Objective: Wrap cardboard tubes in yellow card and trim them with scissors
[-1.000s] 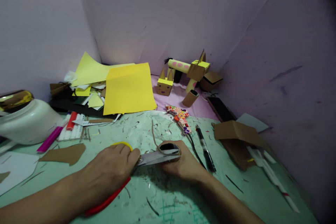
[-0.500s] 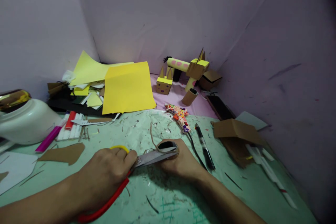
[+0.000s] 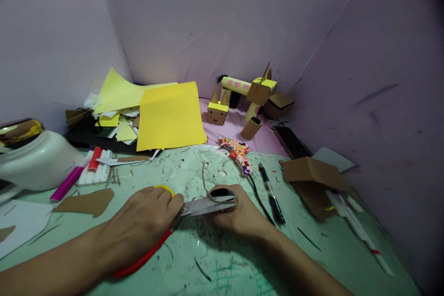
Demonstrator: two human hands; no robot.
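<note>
My left hand (image 3: pixel 142 224) is closed around the yellow and red handles of a pair of scissors (image 3: pixel 204 206), low on the green mat (image 3: pixel 222 263). The grey blades point right and meet a small brown cardboard tube (image 3: pixel 222 193). A thin brown strip curls up from the tube. My right hand (image 3: pixel 243 217) is closed on that tube just right of the blades, knuckles resting on the mat.
Yellow paper sheets (image 3: pixel 169 115) lie at the back left, with markers (image 3: pixel 93 166) and a white jug (image 3: pixel 38 159) on the left. Cardboard animal figures (image 3: pixel 243 97) stand at the back. A black pen (image 3: pixel 272 196), patterned glue gun (image 3: pixel 239 155) and brown cardboard (image 3: pixel 312 175) lie to the right.
The scissor blades have closed slightly on the tube and my left hand shifted a little to the right. The right hand stays in place.
</note>
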